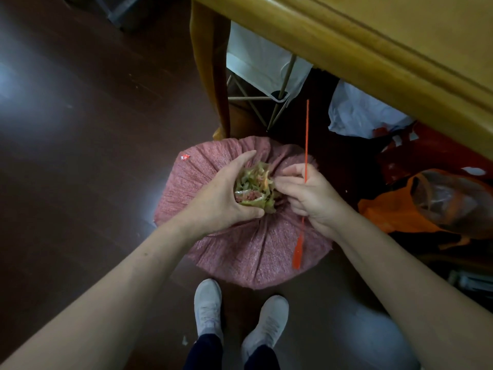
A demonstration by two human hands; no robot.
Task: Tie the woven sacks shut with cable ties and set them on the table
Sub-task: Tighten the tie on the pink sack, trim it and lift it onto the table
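Your pink woven sack (253,252) sits on the dark brown floor (80,129), just ahead of your white shoes (208,308) and below the edge of the yellow wooden counter (373,49). It bulges round and full, so expect it to be heavy and to slump. The weave looks coarse enough to grip, but the body will probably sag if you lift it by the sides. The firm place to take hold is the gathered neck (253,188), where the frayed greenish mouth is bunched.

Your left hand (224,196) is there, thumb and fingers (250,213) curled round the bunch and squeezing it closed. Your right hand (312,196) holds the red plastic cable tie (306,134) in its curled fingers (288,186), whose tips also touch the neck. The tie's thin tail points up toward the counter and its broad flat end hangs over the sack. The strap looks thin, springy and probably slick, so pinch it close to the end you feed. It is not yet round the neck.

To your right an orange plastic bag (386,212) lies near the sack. A white plastic bag (357,113) and a folding metal frame with white fabric (282,84) sit under the counter. The yellow counter leg (210,76) stands just behind the sack, and the overhanging edge is what you must clear when lifting. A small red scrap (185,157) lies at the sack's far left edge.
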